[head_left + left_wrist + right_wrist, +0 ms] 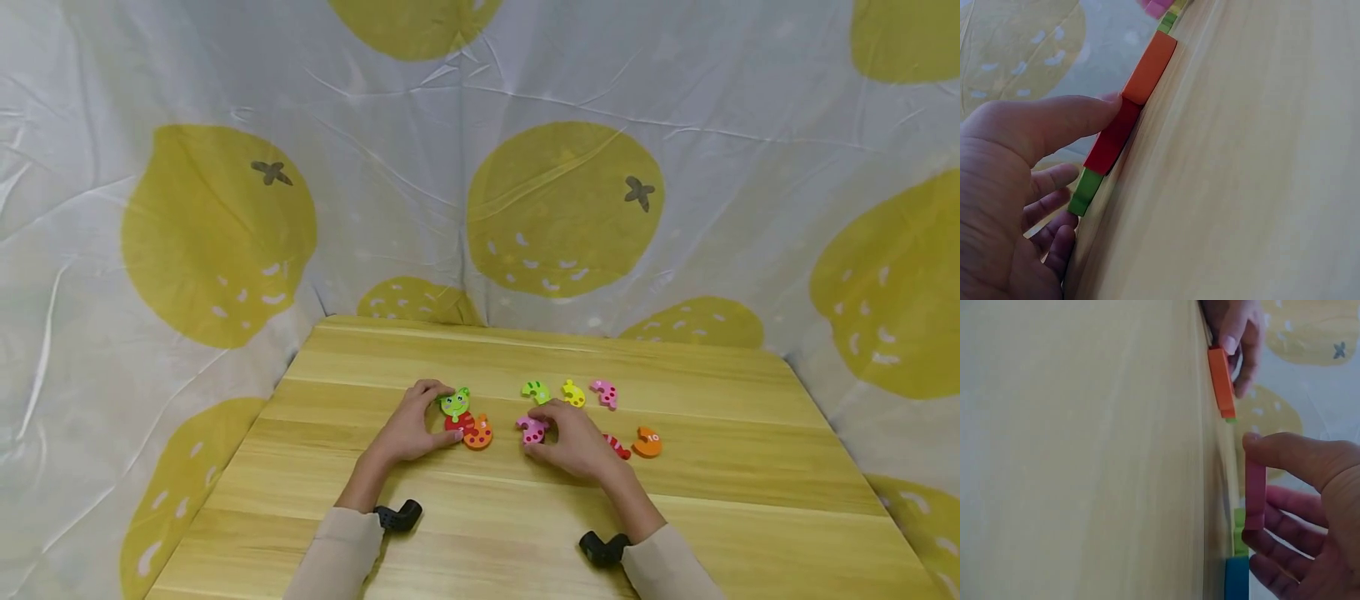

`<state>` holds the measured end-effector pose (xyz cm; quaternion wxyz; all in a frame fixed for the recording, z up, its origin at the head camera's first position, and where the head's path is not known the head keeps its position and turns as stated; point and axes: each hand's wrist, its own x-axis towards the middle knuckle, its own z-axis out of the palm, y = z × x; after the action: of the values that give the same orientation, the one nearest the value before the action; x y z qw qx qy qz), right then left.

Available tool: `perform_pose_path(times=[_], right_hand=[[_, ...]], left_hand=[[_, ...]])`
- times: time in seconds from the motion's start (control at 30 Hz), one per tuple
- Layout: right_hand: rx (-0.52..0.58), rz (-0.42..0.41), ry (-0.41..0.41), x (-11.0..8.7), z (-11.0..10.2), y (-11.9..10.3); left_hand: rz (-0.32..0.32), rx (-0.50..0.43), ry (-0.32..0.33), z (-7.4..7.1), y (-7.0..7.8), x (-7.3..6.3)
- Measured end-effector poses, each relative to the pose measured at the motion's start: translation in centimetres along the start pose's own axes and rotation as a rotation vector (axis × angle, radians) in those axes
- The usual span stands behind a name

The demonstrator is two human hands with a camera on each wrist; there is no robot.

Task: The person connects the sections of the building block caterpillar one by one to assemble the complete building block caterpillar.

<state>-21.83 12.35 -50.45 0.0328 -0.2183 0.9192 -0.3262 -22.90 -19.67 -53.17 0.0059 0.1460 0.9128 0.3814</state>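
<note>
My left hand is around a joined row of caterpillar puzzle pieces lying on the table. Its fingers are at the green face piece, and the thumb rests on the red piece. An orange spotted piece is joined to the red one. With thumb and fingertips, my right hand pinches a pink spotted puzzle piece, held slightly off the table, to the right of the orange piece.
Behind the right hand lie a green piece, a yellow piece and another pink piece. Right of it are a red striped piece and an orange piece. A blue piece shows in the right wrist view.
</note>
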Motion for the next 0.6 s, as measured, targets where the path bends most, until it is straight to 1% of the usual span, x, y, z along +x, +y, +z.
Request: perform_pose_path(times=[0.1, 0.23, 0.33, 0.47, 0.6], right_hand=[[0.034, -0.010, 0.010, 0.5, 0.4, -0.4], [0.041, -0.012, 0.009, 1.2, 0.9, -0.8], [0.051, -0.021, -0.004, 1.8, 1.3, -1.2], [0.059, -0.045, -0.014, 2.7, 1.7, -1.5], [0.062, -0.059, -0.027, 3.4, 2.2, -1.7]], left_hand=[[0.014, -0.006, 0.006, 0.0, -0.1, 0.0], [0.017, 0.001, 0.008, 0.2, -0.1, 0.1], [0.007, 0.034, 0.002, 0.3, -0.1, 0.1], [0.026, 0.081, 0.006, 0.4, -0.1, 0.1], [0.035, 0.082, -0.009, 0.2, -0.1, 0.0]])
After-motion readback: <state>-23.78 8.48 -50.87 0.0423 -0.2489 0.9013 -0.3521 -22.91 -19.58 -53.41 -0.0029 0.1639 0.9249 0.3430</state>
